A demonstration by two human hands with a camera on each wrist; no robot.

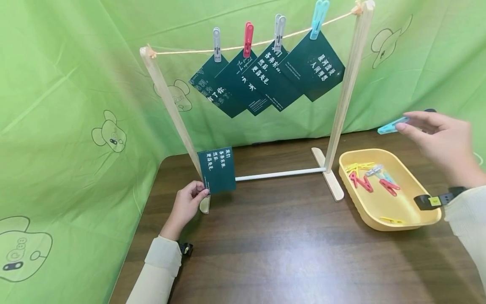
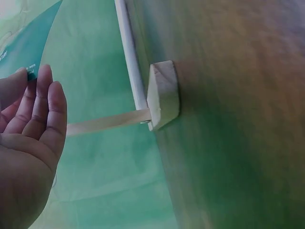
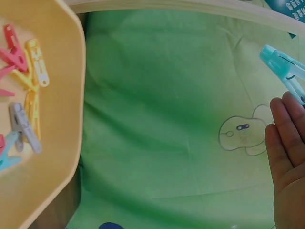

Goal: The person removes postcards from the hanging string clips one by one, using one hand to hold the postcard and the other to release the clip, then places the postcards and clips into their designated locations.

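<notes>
left hand (image 1: 186, 205) pinches dark green card (image 1: 217, 170) by its edge, beside rack (image 1: 172, 110) foot | right hand (image 1: 442, 139) pinches blue clothespin (image 1: 392, 126) above yellow tray (image 1: 398, 219) rim, open air rackward

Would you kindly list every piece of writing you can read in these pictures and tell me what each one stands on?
"我们 喝杯茶吧, 然后, 更好处见." (roughly; small) on the held card pinched by the left hand.
"最河滚烫 人间理想" (roughly) on the rightmost hung card.
The same text as the held card, it seems, on the second hung card from right; top row hidden.
Two left hung cards: too blurred and overlapped to read.
Blue clothespin in the right hand, yellow tray: no writing.
</notes>
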